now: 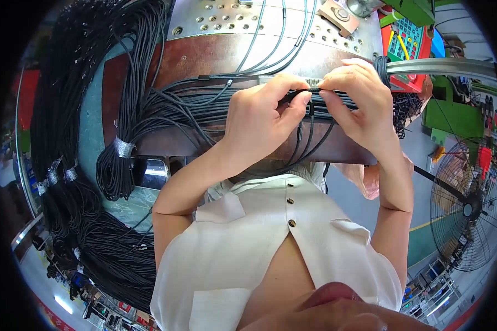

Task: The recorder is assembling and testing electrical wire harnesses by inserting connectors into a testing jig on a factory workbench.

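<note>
From my remote view, the left hand point(262, 113) has its thumb and forefinger clamped on a black cable point(313, 90), and just to the right I see the right hand point(367, 102) pinching the same cable between its fingertips. The cable sits above a cable pile point(174, 107) on the near part of the brown table point(215, 58). Beyond, on the far side, I see a metal plate point(218, 23) with holes; a fan point(469, 207) stands near right.

Dark cables point(185, 102) crowd the near side of the brown table point(204, 54), and a metal rail point(442, 67) bars the right. Beyond the cables, a bare stretch at left leaves room to pass.
</note>
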The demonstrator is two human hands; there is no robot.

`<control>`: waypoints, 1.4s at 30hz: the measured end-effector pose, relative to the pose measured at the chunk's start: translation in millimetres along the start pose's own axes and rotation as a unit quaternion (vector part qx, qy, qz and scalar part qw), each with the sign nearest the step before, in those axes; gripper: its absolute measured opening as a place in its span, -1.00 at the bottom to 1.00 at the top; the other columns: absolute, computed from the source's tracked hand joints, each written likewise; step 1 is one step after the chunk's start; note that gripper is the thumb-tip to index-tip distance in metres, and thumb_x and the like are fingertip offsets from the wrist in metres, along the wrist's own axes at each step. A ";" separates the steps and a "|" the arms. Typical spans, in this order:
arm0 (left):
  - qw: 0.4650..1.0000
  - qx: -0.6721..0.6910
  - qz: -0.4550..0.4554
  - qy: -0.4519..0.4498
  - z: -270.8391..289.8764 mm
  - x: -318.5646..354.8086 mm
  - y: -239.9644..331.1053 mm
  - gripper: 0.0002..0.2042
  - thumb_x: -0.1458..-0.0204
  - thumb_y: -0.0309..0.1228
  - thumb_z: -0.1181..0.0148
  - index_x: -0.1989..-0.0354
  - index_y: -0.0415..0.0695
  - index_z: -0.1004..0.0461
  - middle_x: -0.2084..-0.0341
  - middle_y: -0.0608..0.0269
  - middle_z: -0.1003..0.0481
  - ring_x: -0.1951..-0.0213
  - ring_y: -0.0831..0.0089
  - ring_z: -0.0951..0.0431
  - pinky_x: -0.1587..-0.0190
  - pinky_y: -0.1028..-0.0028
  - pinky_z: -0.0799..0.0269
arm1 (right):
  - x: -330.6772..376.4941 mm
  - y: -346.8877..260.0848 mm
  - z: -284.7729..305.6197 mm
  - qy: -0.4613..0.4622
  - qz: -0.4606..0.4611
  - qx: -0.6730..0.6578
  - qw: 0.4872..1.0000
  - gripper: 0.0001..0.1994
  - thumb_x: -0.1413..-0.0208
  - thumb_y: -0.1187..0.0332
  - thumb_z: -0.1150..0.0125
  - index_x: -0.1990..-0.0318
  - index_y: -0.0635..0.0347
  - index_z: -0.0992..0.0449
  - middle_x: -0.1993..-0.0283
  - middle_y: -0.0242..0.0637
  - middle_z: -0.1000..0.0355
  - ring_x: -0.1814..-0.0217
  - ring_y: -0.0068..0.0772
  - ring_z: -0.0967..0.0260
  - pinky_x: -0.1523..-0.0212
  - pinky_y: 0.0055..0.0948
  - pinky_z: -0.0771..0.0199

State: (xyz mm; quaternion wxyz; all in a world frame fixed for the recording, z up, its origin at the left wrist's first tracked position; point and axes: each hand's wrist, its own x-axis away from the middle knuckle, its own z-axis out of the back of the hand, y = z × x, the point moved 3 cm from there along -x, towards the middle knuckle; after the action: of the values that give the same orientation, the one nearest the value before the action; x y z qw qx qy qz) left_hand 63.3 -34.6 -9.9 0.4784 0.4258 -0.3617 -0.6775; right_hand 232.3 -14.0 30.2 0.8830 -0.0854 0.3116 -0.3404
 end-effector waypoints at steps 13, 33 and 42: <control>0.983 -0.113 -0.144 0.010 4.3 -8.8 5.2 -0.89 0.18 -0.44 -0.27 0.42 -0.07 -0.52 0.62 0.24 -0.48 0.58 0.29 -0.50 0.52 0.39 -0.40 | 0.5 7.0 0.6 -0.067 -0.004 -0.024 0.997 -0.87 0.11 0.46 -0.24 0.35 0.12 -0.48 0.54 -0.28 -0.41 0.47 -0.20 -0.42 0.10 -0.26 -0.50; 0.966 -0.169 -0.192 0.036 0.4 -12.1 0.6 -0.86 0.18 -0.50 -0.28 0.39 -0.11 -0.54 0.59 0.25 -0.51 0.62 0.37 -0.46 0.56 0.47 -0.36 | 3.5 -2.8 -23.2 -0.012 -0.046 0.051 0.998 -0.82 0.20 0.47 -0.17 0.49 0.12 -0.26 0.70 -0.29 -0.22 0.72 -0.20 -0.28 0.72 -0.31 -0.25; 0.955 -0.179 -0.228 0.067 -2.7 -8.9 -1.5 -0.83 0.22 -0.55 -0.29 0.40 -0.10 -0.51 0.63 0.27 -0.45 0.63 0.38 -0.44 0.58 0.45 -0.33 | 10.3 5.7 -30.2 0.033 -0.192 -0.093 0.976 -0.92 0.14 0.52 -0.14 0.44 0.18 -0.38 0.71 -0.27 -0.32 0.70 -0.39 -0.40 0.68 -0.43 -0.32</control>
State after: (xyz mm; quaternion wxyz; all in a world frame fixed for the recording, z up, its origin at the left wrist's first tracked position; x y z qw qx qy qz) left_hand 66.9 -25.9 -10.2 0.4028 0.4488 -0.0944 -0.7921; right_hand 223.0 -14.5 -0.8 0.7788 -0.2141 0.3484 -0.4756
